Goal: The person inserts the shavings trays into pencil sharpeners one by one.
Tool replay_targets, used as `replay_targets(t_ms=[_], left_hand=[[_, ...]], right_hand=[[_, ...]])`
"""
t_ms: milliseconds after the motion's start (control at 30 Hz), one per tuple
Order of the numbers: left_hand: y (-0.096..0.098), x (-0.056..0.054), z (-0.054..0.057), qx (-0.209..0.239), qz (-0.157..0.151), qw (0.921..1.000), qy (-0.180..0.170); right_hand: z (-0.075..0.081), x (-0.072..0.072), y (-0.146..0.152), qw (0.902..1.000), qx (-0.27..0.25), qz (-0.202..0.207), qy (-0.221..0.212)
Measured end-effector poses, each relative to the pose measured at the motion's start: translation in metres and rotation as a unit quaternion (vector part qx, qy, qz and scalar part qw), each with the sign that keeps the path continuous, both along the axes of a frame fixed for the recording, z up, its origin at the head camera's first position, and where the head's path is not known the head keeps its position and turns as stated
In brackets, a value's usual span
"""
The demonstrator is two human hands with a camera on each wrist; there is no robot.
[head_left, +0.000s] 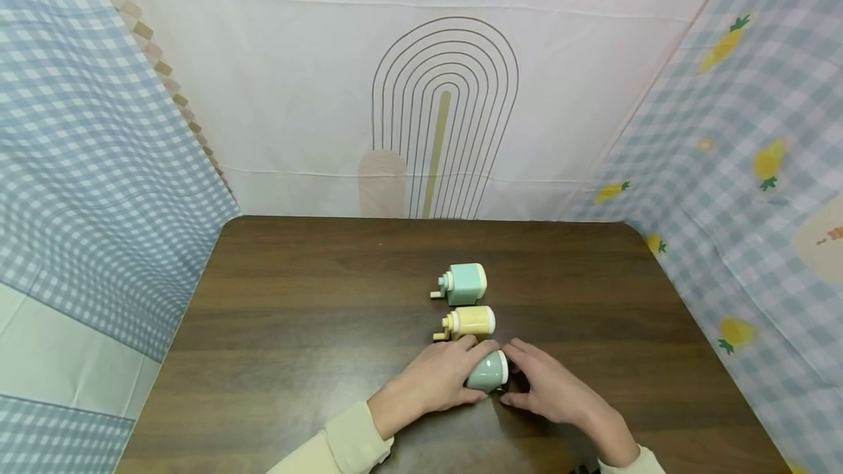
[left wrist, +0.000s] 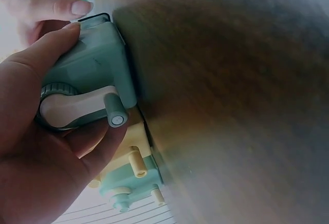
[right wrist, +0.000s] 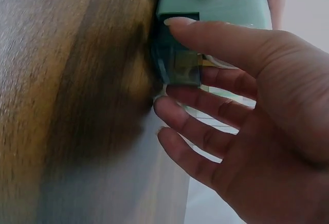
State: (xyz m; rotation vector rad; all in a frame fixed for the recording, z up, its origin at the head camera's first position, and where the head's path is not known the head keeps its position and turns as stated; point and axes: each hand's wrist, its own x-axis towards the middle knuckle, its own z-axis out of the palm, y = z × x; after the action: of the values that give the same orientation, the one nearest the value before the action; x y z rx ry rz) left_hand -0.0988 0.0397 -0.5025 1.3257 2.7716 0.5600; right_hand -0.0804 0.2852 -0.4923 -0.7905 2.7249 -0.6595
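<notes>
A dark green crank pencil sharpener (head_left: 487,373) lies on the wooden table near its front, its crank (left wrist: 77,106) facing left. My left hand (head_left: 437,379) grips its body, thumb on one side and fingers around the other. At the opposite end, a smoky see-through shavings drawer (right wrist: 186,70) stands partly out of the body. My right hand (head_left: 549,386) pinches this drawer, with the thumb on its near side and the index finger partly hidden behind it; the other fingers spread loosely.
Just beyond the green sharpener lies a yellow crank sharpener (head_left: 474,320), and behind that a mint one (head_left: 466,282). Both cranks point left. A patterned cloth (head_left: 296,93) hangs at the table's back edge, with checked cloths on both sides.
</notes>
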Motion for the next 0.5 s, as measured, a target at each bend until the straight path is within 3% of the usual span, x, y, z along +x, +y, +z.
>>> replay_targets(t_ms=[500], left_hand=[[0.0014,0.0003,0.0001,0.004,0.001,0.9997,-0.024]], right_hand=[[-0.0009,0.0011,0.0023,0.999,-0.015,-0.025,-0.034]])
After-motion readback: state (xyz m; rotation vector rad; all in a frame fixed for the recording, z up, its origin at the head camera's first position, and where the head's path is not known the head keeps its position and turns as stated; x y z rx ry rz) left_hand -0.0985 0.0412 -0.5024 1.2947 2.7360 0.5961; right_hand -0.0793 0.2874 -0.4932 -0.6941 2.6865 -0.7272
